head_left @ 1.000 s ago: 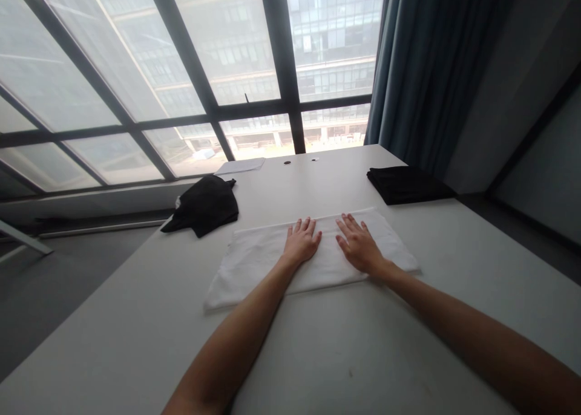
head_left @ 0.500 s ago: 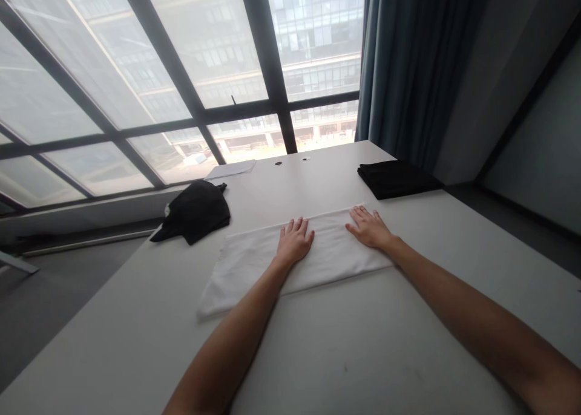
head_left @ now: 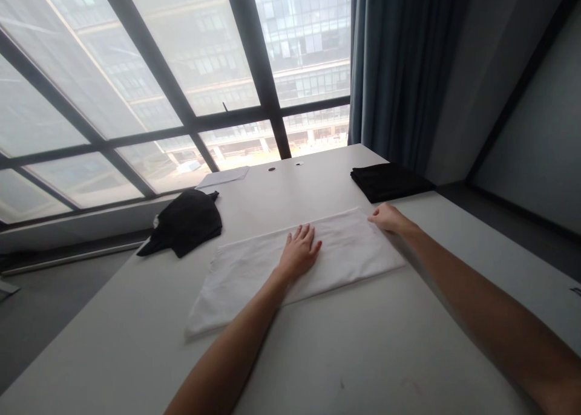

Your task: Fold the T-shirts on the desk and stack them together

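Note:
A folded white cloth [head_left: 245, 276] lies flat in a long strip across the white table, with slight wrinkles on its surface. My left hand [head_left: 299, 251] rests palm down near its middle, fingers stretched out. At the cloth's right end, by the far corner, my right hand [head_left: 388, 217] is closed in a pinch on the edge. The fingertips of that hand are partly hidden.
A crumpled black cloth [head_left: 193, 221] lies at the table's left edge. Toward the far right sits a folded black cloth [head_left: 388, 182]. A flat white sheet [head_left: 224, 177] lies at the back of the table [head_left: 340, 348], before the windows. A blue curtain [head_left: 399, 70] hangs behind.
My right hand has gone from lying flat on the white cloth to pinching its right edge, moving rightward. My left hand stays flat on the cloth. The view has shifted slightly.

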`<state>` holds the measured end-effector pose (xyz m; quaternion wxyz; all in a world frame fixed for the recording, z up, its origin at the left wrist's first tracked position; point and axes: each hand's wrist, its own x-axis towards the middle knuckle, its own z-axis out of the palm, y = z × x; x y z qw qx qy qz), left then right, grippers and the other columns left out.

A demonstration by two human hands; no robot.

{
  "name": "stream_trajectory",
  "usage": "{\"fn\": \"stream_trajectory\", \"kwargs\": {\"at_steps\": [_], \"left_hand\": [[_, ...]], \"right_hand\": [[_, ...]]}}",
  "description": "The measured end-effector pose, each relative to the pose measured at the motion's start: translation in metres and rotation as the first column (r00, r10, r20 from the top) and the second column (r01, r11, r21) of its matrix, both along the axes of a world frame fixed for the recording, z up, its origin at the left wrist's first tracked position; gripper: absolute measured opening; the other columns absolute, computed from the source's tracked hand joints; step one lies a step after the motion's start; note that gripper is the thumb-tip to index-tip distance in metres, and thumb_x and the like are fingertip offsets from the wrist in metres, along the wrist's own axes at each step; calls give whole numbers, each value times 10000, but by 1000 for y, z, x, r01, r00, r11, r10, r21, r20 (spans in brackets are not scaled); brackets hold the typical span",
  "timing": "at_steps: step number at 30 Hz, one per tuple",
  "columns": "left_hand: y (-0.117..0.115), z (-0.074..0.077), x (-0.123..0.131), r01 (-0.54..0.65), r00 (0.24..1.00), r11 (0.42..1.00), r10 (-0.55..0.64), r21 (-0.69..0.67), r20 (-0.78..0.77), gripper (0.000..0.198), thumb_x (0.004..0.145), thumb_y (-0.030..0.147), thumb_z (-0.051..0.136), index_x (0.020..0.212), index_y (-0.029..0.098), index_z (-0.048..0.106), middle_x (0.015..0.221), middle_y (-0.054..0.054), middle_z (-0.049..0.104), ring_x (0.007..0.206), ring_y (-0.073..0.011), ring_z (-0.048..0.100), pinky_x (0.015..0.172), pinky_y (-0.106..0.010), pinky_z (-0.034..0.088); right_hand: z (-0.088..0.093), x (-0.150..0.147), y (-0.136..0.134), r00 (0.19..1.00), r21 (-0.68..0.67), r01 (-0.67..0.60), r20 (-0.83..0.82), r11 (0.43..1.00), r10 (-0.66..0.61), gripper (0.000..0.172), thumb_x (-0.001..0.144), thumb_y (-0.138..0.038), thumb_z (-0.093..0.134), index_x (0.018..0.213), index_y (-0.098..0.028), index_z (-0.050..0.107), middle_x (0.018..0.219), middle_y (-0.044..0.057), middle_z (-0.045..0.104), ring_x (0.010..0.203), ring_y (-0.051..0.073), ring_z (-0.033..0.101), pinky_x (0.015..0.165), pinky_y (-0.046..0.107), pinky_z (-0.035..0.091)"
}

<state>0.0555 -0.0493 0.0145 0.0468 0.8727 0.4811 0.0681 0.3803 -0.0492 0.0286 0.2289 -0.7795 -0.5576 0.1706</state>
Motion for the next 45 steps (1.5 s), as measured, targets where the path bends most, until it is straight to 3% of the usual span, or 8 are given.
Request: {"fn": "stream_trajectory", "kwargs": {"at_steps": [8,17,22,27,31,36,40,45], "left_hand": [[-1,-10,-1,6,1000,1000,-6,15,-9,637,1037,522,316,1584,195,329,1663,-100,249,1544,-285,196,1234,-532,168],[-3,-5,1,1,1000,1000,-1,5,-18,632,1037,510,323,1579,185,338,1661,-100,254,1543,-285,200,1233,-538,178],[-2,-6,0,-1,1000,1000,1,0,8,617,1035,494,350,1568,183,359,1656,-105,272,1539,-289,213,1231,-549,178],[1,2,4,20,975,999,-11,-39,222,569,1000,407,481,1512,160,457,1599,-138,393,1508,-311,291,1224,-540,230],[-8,17,19,151,744,966,28,-209,667,510,957,382,587,1431,194,567,1431,-146,584,1251,-284,591,1054,-444,493],[-26,29,34,459,331,697,442,-551,834,664,944,537,613,1515,242,447,1346,-156,623,987,-230,695,783,-352,600],[-29,23,36,402,205,629,647,-666,734,695,900,466,684,1509,254,425,1037,-88,702,691,-136,669,562,-221,537],[-30,14,39,345,131,650,681,-677,720,793,801,218,732,1523,228,403,959,-50,709,592,-101,613,501,-186,480]], "right_hand": [[12,-10,-7,973,-220,-90,-226,971,39,282,618,-304,902,645,-124,686,532,15,588,497,138,558,455,231,438],[29,-8,-19,935,-299,-41,-348,953,-69,292,712,-226,828,611,-151,564,553,-9,534,509,97,491,453,206,368],[36,-4,-22,843,-273,-155,-538,949,-17,187,710,-201,774,854,-150,667,750,15,639,649,117,573,574,235,469],[52,-11,-29,744,-168,-254,-663,953,82,663,664,-206,773,1307,-225,612,969,60,722,791,167,644,624,246,495],[64,-38,-35,774,-97,-204,-625,974,99,724,683,-182,733,1388,-227,573,973,62,723,794,158,638,602,215,460],[68,-88,-51,658,36,-345,-703,938,269,738,734,-208,740,1439,-206,523,941,51,729,761,157,661,620,230,497],[67,-111,-58,474,61,-516,-811,854,345,565,805,-230,709,1351,-157,582,1016,101,744,910,208,703,763,325,587],[59,-103,-43,594,110,-214,-774,971,219,210,860,-150,559,1034,-139,676,978,122,750,803,165,709,719,274,577]]}}
